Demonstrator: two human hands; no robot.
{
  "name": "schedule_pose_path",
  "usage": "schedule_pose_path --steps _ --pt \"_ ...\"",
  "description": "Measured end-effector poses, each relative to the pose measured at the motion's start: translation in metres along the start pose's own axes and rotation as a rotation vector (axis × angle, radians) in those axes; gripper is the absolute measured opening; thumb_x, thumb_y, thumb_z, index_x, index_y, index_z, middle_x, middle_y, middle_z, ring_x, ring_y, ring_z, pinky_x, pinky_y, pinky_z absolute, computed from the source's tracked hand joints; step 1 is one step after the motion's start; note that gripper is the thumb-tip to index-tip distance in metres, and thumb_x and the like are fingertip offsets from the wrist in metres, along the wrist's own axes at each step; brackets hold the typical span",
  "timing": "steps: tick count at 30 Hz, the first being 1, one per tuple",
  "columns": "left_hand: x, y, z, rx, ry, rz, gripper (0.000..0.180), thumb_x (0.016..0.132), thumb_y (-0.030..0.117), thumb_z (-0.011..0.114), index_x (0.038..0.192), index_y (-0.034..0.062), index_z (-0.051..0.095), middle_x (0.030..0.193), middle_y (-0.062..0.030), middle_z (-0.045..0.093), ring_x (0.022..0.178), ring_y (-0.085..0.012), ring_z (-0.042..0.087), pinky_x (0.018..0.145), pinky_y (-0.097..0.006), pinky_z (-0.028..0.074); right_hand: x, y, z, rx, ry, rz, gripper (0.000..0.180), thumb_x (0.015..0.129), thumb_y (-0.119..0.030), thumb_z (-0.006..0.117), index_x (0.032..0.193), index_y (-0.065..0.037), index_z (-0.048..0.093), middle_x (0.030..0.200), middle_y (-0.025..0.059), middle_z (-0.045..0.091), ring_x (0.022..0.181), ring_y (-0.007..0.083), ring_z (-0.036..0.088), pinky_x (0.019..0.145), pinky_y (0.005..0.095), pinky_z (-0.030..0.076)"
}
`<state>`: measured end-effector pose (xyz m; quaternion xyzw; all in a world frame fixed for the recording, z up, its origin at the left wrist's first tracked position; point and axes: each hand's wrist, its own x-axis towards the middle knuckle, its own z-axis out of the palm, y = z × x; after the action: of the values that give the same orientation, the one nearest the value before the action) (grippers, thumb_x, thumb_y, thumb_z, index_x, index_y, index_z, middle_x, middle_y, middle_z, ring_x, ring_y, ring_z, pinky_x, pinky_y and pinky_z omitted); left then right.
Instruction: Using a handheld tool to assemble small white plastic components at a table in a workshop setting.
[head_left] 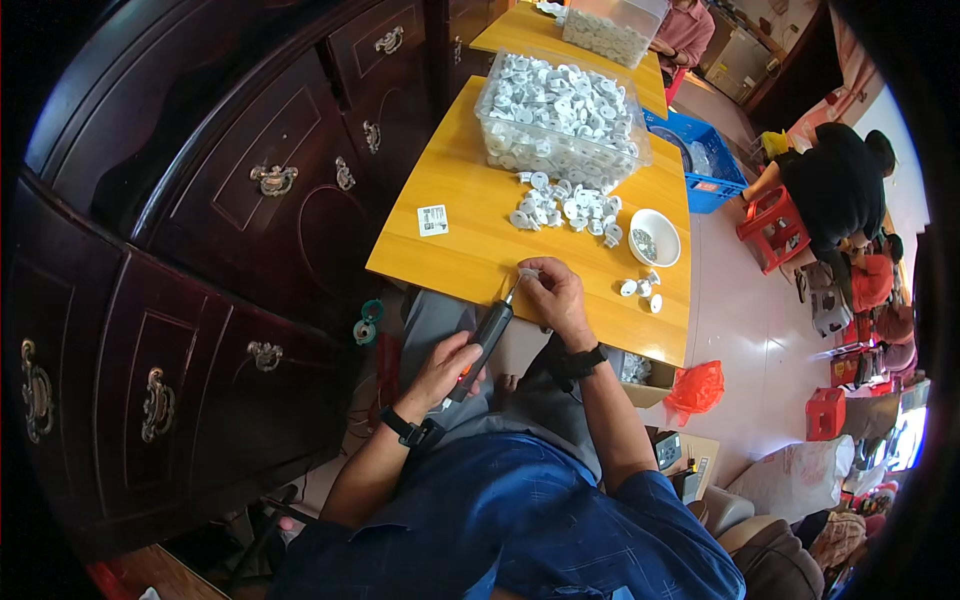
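Observation:
A black electric screwdriver (pixel 491 328) is gripped in my left hand (pixel 445 370), its bit angled up and to the right. My right hand (pixel 555 298), above the table's near edge, pinches a small white plastic part (pixel 528 273) at the bit's tip; the fingers cover most of it. Farther back, a loose heap of white round plastic parts (pixel 570 208) lies in front of a clear bin (pixel 644 156) piled with more of them. On the right, a white bowl (pixel 670 237) contains small metal screws (pixel 645 245). Several white parts (pixel 643 289) sit nearer me, below the bowl.
A white printed label (pixel 432 220) lies on the yellow table (pixel 440 262). Dark wooden cabinets (pixel 215 230) stand close on the left. On the right are a blue crate (pixel 708 196), a red stool (pixel 772 230), an orange-red plastic bag (pixel 697 388) and other people seated farther off.

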<state>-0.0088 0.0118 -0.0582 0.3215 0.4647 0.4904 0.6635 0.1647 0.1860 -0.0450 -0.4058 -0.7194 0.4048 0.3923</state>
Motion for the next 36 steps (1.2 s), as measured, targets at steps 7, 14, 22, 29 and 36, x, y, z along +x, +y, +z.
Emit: schedule_pose_path --steps 7,14,22,29,36 --pt "-0.0020 0.0046 0.0023 0.028 0.011 0.001 0.023 0.101 0.028 0.052 0.100 0.0060 0.057 0.074 -0.0052 0.062 0.056 -0.0125 0.061 0.052 -0.026 0.050 -0.0001 0.0016 -0.0013 0.006 -0.014 -0.052 0.019 0.081 0.000 0.070 0.100 -0.004 0.072 0.083 0.0090 0.067 0.068 0.0162 0.061 0.065 0.0283 0.050" --pt "-0.0016 0.0035 0.0017 0.051 -0.015 0.015 0.023 0.102 0.028 0.049 0.103 0.0060 0.055 0.076 -0.0048 0.062 0.060 -0.0121 0.060 0.055 -0.026 0.051 -0.0012 -0.0028 -0.0032 -0.047 -0.029 -0.038 0.015 0.086 0.000 0.070 0.101 -0.002 0.072 0.086 0.0025 0.069 0.073 0.0091 0.061 0.071 0.0241 0.051" --pt "-0.0022 0.0047 0.0039 0.020 0.005 0.019 0.024 0.101 0.030 0.052 0.101 0.0059 0.057 0.073 -0.0048 0.062 0.056 -0.0113 0.060 0.052 -0.025 0.050 -0.0013 -0.0011 -0.0016 -0.016 0.003 -0.080 0.017 0.081 -0.001 0.072 0.098 -0.003 0.072 0.083 0.0091 0.068 0.067 0.0158 0.060 0.064 0.0281 0.050" --pt "-0.0019 0.0046 0.0035 0.038 0.008 0.004 0.024 0.101 0.029 0.051 0.100 0.0061 0.056 0.074 -0.0049 0.062 0.057 -0.0111 0.060 0.052 -0.025 0.050 -0.0020 -0.0010 -0.0024 -0.056 -0.013 -0.061 0.014 0.086 -0.001 0.071 0.100 -0.002 0.072 0.082 0.0012 0.068 0.070 0.0072 0.057 0.066 0.0233 0.049" --pt "-0.0029 0.0034 0.0038 0.042 -0.006 0.012 0.023 0.102 0.028 0.050 0.101 0.0060 0.056 0.075 -0.0045 0.062 0.057 -0.0109 0.060 0.052 -0.024 0.050 -0.0042 -0.0041 -0.0028 -0.051 0.003 -0.078 0.017 0.081 -0.002 0.073 0.098 -0.004 0.073 0.081 0.0105 0.067 0.065 0.0174 0.061 0.062 0.0291 0.051"
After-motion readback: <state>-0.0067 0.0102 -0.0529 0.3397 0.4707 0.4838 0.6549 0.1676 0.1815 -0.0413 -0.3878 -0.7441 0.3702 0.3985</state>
